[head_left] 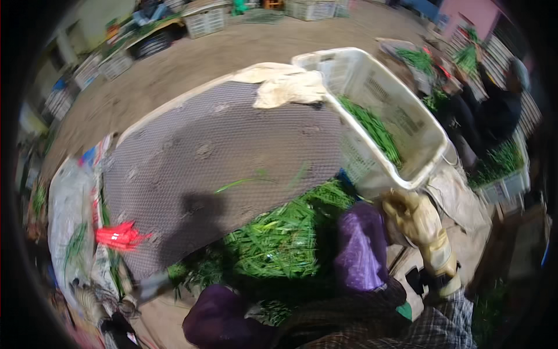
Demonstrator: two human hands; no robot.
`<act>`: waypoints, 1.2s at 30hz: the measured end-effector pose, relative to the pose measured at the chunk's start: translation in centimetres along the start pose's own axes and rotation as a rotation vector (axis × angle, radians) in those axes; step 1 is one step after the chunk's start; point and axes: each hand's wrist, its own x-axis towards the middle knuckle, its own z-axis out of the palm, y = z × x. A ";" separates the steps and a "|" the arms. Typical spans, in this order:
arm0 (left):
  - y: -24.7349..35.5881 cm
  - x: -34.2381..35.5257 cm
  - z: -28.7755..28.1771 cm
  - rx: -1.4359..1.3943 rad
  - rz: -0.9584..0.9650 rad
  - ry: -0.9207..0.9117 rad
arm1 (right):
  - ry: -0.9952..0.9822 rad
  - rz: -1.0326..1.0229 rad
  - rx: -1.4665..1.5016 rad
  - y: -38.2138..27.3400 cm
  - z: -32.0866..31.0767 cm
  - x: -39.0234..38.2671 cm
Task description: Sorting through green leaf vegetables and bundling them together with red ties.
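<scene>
Crate [388,110], white plastic w/ slotted walls, tilted on its side at the right edge of a grey mesh table [221,145], open mouth facing the viewer, a streak of green leaves [372,129] lying inside along its lower wall. Right hand [414,216], in a dirty yellowish glove, is at the crate's near rim, fingers curled over it as far as the blur lets me judge, so prob. gripping the rim. Left hand not identifiable; only purple sleeves or knees [360,247] show low in the view, so can't tell its state. Just below the crate, on the table's near edge, a pile of cut green leaves [279,238] spreads toward the viewer. A crumpled off-white cloth [288,86] lies on the table's far side, touching the crate. Red bundle of bands [121,236] sits at the table's left edge, beside pale sacks [67,203]. Another person in dark clothes [494,110] sits well apart at right, near more greens in a crate [504,174].
</scene>
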 end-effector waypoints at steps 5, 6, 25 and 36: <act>17.7 2.9 6.6 -0.034 0.221 0.246 | 0.180 0.265 -0.051 12.0 -9.9 1.4; 22.7 1.1 5.0 -0.047 0.311 0.251 | 0.147 0.227 -0.038 17.1 -8.4 4.7; 57.8 -16.2 3.6 -0.591 0.418 -0.604 | -0.595 1.368 0.000 57.6 3.9 20.7; 58.6 -17.5 4.1 -0.433 0.346 -0.460 | -0.362 1.184 -0.012 64.1 8.2 17.5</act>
